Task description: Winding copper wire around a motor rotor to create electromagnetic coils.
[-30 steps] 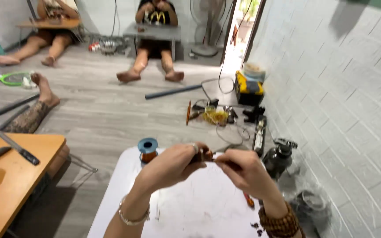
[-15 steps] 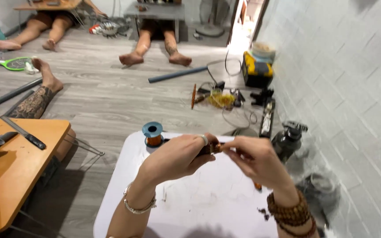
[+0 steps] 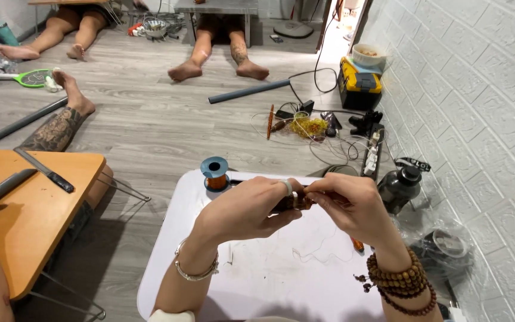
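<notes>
Left hand: your left hand is curled narrow, thumb and fingers closed round a small brown coil piece, with a ring on one finger
Right hand: your right hand is pinched tight on the other end of the same coil piece, fingertips meeting those of the left
Coil piece: it sits between your two hands, held above the far half of the white bench, clear of the top; how it is wound is too small to tell
Pose: both forearms come up from the near edge and angle inward, wrists raised, a silver bangle on the left wrist and brown bead bracelets on the right
Spool: a copper wire spool with blue rims stands upright near the far left corner of the bench, just beyond your left hand and apart from it
Bench top: thin loose wire strands lie on the bare white top below your hands
Edges: the far edge is just past your knuckles; the right edge runs close under your right wrist, with a black canister on the floor just beside it near the white brick wall
Open room: the near half of the bench is bare on the left; an orange table stands well apart across a strip of floor
</notes>
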